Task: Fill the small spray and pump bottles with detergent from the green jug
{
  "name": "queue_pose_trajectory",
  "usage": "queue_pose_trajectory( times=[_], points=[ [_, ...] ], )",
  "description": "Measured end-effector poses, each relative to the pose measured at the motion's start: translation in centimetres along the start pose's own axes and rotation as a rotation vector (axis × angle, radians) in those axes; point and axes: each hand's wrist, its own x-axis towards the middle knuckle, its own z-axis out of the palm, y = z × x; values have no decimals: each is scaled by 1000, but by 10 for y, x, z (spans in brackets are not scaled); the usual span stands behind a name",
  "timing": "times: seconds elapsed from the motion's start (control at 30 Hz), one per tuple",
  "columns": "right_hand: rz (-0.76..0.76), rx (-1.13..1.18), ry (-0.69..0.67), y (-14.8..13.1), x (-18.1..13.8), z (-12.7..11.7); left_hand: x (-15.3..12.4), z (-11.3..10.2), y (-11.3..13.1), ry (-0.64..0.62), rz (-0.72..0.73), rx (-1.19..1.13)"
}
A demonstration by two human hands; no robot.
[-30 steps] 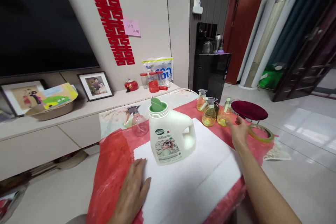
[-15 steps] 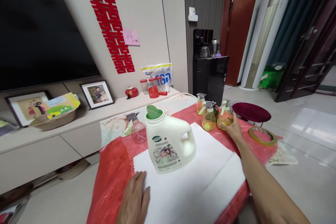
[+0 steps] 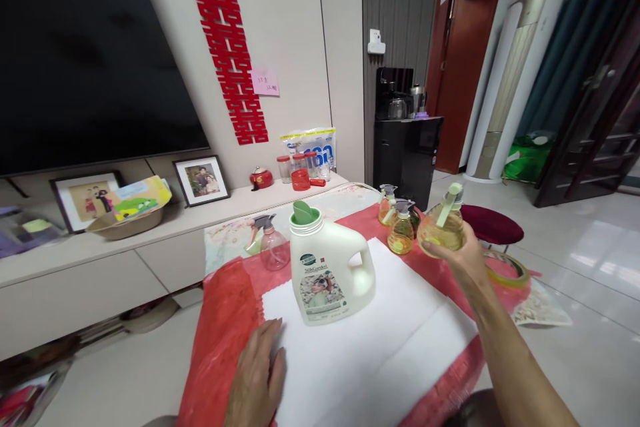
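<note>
My right hand (image 3: pixel 463 253) is wrapped round a spray bottle (image 3: pixel 447 223) of yellow liquid with a pale green strip on its neck, lifted off the table and slightly tilted. My left hand (image 3: pixel 257 367) lies flat on the left edge of a white cloth (image 3: pixel 345 360), fingers stretched out. On that cloth stands a large white jug (image 3: pixel 327 280) with a handle and a green spout in its uncapped mouth. Left of the jug is a clear pinkish spray bottle (image 3: pixel 275 252). Several more spray bottles stand at the table's far right, one with yellow liquid (image 3: pixel 401 233) nearest.
Red plastic sheeting (image 3: pixel 223 313) covers the table. A roll of tape (image 3: pixel 507 270) lies at its right edge, near a dark red stool (image 3: pixel 493 223). Behind, a long white cabinet (image 3: pixel 125 273) carries picture frames, a basket (image 3: pixel 127 223) and red-lidded jars (image 3: pixel 300 170).
My right hand has raised the yellow-liquid spray bottle off the table and brought it nearer. My left hand stays on the cloth. The camera view has shifted slightly left.
</note>
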Motion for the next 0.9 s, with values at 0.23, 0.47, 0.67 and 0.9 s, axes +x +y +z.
queue_pose_trajectory(
  times=[0.23, 0.47, 0.67, 0.9],
  points=[
    [10, 276, -452, -83, -71, 33, 22, -67, 75, 7, -89, -309],
    [265, 595, -1137, -116, -129, 64, 79, -135, 131, -184, -152, -945],
    [467, 708, -1416, -111, -146, 80, 90, -145, 129, -572, -184, -1364],
    [572, 738, -1489, -111, -151, 86, 86, -136, 132, -553, -278, -1538]
  ],
)
